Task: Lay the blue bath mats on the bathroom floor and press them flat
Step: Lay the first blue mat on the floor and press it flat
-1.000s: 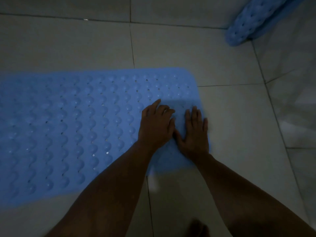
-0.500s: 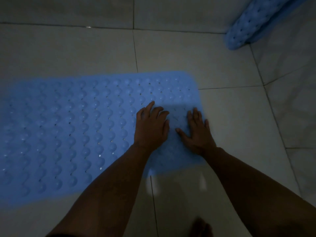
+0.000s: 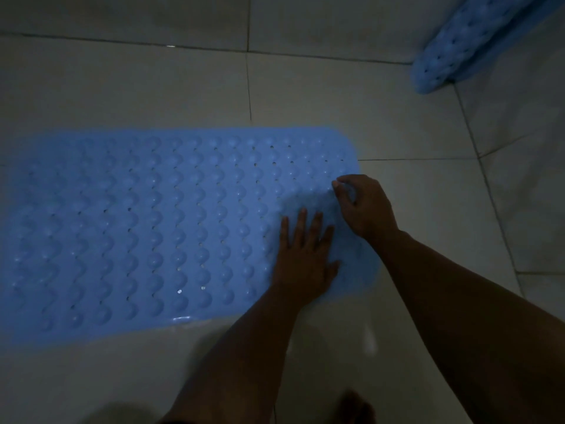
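A blue bath mat (image 3: 153,228) with rows of bumps and small holes lies spread on the grey tiled floor, running off the left edge. My left hand (image 3: 302,258) rests palm down on its right end, fingers spread. My right hand (image 3: 363,206) is just beyond it at the mat's right edge, fingers curled, thumb and fingertips pinched close together on the mat surface. A second blue mat (image 3: 477,41), rolled or folded, lies in the upper right corner.
Large pale floor tiles (image 3: 336,102) with dark grout lines surround the mat. A foot (image 3: 354,408) shows dimly at the bottom edge. The room is dark.
My right hand lifted from lying flat, moved away from me and curled its fingers at the mat's right edge. My left hand slid toward me and spread flat.
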A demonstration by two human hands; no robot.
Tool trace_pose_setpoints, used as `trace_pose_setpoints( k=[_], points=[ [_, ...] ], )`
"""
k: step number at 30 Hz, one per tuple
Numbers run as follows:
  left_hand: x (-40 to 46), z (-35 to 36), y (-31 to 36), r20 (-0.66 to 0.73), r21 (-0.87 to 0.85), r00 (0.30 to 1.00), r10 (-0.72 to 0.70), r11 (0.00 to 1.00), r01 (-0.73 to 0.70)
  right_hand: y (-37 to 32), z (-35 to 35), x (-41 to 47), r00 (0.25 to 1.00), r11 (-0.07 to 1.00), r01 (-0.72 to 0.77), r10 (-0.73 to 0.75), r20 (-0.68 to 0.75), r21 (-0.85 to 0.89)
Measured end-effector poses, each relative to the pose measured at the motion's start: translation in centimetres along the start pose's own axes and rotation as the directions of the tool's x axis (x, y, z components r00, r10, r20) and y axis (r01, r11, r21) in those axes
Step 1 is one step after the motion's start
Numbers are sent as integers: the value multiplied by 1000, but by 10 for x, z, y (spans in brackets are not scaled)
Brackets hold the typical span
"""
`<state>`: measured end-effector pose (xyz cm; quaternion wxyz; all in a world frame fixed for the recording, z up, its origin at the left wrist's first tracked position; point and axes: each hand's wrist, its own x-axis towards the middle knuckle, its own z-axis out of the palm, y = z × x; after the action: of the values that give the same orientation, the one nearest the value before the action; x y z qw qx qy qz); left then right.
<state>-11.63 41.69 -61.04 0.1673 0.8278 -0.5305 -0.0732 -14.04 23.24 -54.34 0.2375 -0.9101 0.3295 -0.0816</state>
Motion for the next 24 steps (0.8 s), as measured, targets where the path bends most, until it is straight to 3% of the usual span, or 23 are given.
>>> trace_pose_setpoints(
  k=[5,12,16,19,20,22,24],
  points=[
    [3,17,-3,-113,-24,993,-34,999,31,10,10,9,995,994,90,-93,-45,-65],
    [-1,20,-2,-29,-41,999,-42,998,41,13,13,1,998,992,67,-66,15,-102],
    [0,1,-4,177,-46,984,-30,998,39,-1,8,-4,999,993,48,-48,-1,-107],
    [16,-28,-11,371,-173,928,-28,980,99,-19,6,-10,1000,997,-6,8,19,-81],
    [17,-44,-17,371,-270,927,-54,949,163,-29,7,-14,1000,998,-14,15,25,-64],
    [12,-72,-31,222,-458,961,-166,852,253,-48,11,-21,999,998,4,-2,41,-56],
    [-4,-88,-51,13,-455,962,-274,855,250,-64,19,-31,998,998,15,-10,65,-67]
  ],
)
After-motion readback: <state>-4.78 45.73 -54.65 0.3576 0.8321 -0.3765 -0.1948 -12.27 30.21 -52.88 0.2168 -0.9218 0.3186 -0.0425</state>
